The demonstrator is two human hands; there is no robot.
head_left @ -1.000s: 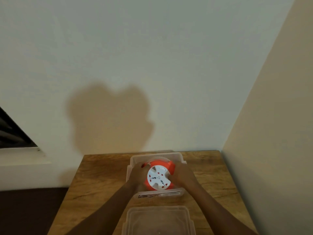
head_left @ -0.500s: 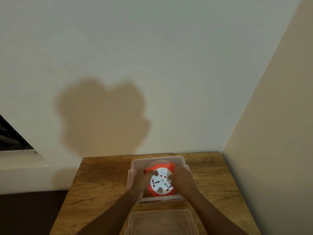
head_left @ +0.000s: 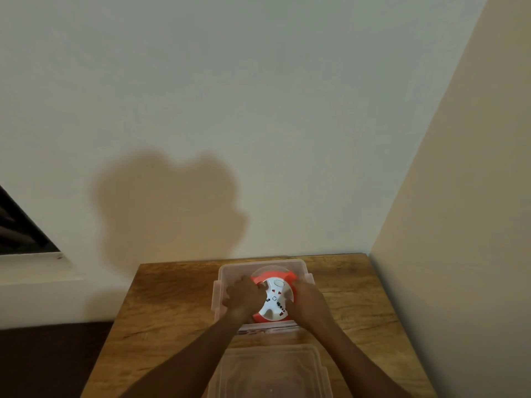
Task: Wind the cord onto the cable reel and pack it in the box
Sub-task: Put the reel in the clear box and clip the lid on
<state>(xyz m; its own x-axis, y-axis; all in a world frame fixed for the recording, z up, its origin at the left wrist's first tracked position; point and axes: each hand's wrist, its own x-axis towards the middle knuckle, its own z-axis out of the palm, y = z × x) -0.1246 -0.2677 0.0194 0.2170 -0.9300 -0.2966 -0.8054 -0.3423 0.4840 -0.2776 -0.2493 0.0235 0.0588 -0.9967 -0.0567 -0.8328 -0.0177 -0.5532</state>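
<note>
Both hands grip the orange/white cable reel [head_left: 274,300] inside the clear box [head_left: 230,270]: left hand [head_left: 242,297] at its 9 o'clock, right hand [head_left: 306,298] at 3. Clear lid [head_left: 270,369] lies on the wood table [head_left: 172,297] at box's 6 o'clock

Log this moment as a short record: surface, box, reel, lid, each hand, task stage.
surface: wooden table in a wall corner
box: clear plastic box, open, on the table
reel: orange cable reel, white socket face up, inside the box
lid: clear lid flat on the table, nearer the person than the box
left hand: left hand grips the reel's left edge
right hand: right hand grips the reel's right edge
task stage: reel in box, lid off
</note>
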